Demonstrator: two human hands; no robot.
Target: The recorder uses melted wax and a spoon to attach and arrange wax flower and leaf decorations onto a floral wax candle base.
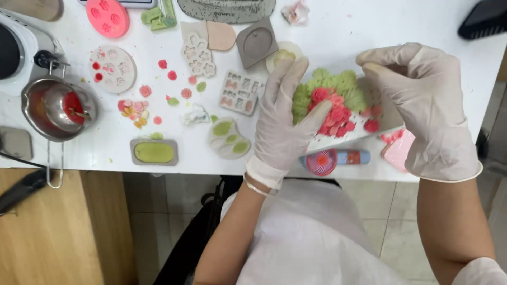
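We are steadying the half-filled red-and-green flower arrangement (332, 108) with our flat, unclenched left hand (282, 119) while our right hand (417, 105) is pinching closed above it, loose blossoms (134, 108) waiting on the desk (369, 26).

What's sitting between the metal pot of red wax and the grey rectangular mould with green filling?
Only bare white table lies between metal pot and grey mould, per the head view.

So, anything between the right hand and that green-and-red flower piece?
Nothing visible. The right hand hangs just right of the flower piece, with only bare gap between them. The left hand is on its far, left side.
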